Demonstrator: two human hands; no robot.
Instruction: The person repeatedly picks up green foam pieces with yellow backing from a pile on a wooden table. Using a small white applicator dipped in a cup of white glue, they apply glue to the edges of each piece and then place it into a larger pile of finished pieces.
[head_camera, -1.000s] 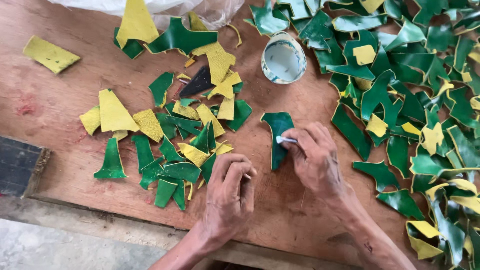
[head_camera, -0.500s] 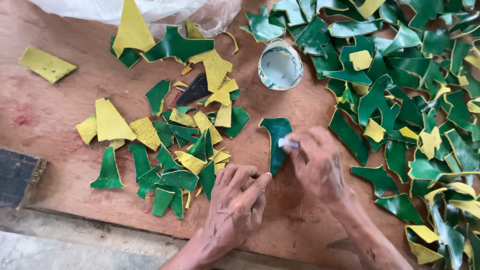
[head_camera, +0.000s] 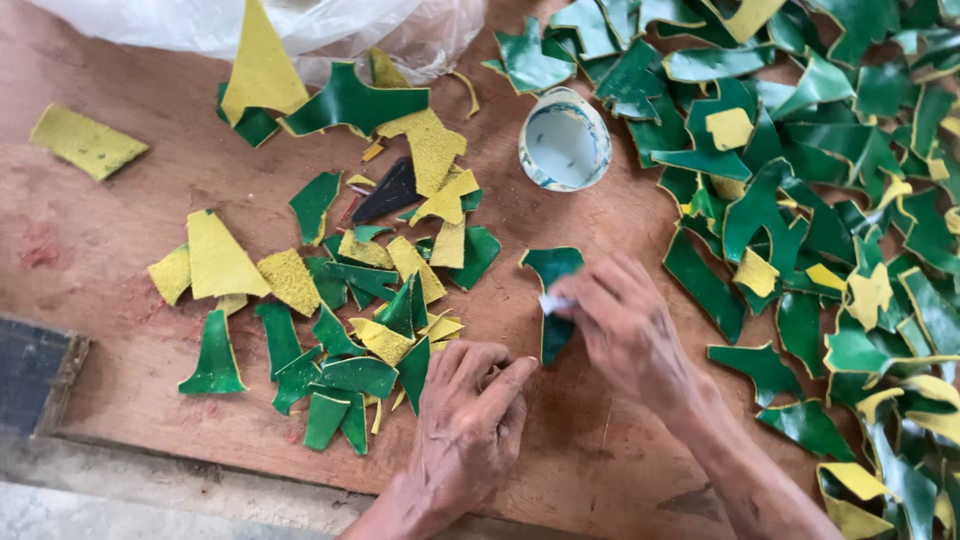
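Observation:
My right hand (head_camera: 630, 325) pinches a small white swab (head_camera: 553, 303) and presses it on a glossy green leather piece (head_camera: 551, 290) lying flat on the wooden board (head_camera: 120, 290). My left hand (head_camera: 468, 425) rests palm down on the board just left of that piece, fingers together, its fingertips near the piece's lower end and holding nothing that I can see. A small round white cup (head_camera: 564, 143) with pale liquid stands behind the piece.
A heap of green pieces with yellow undersides (head_camera: 820, 200) fills the right side. Smaller green and yellow scraps (head_camera: 340, 300) lie scattered left of my hands. A clear plastic bag (head_camera: 300, 25) sits at the back. A dark block (head_camera: 30, 375) is at the left edge.
My left hand has slid right and flattened on the board beside the green piece. My right hand keeps rubbing the swab on the piece.

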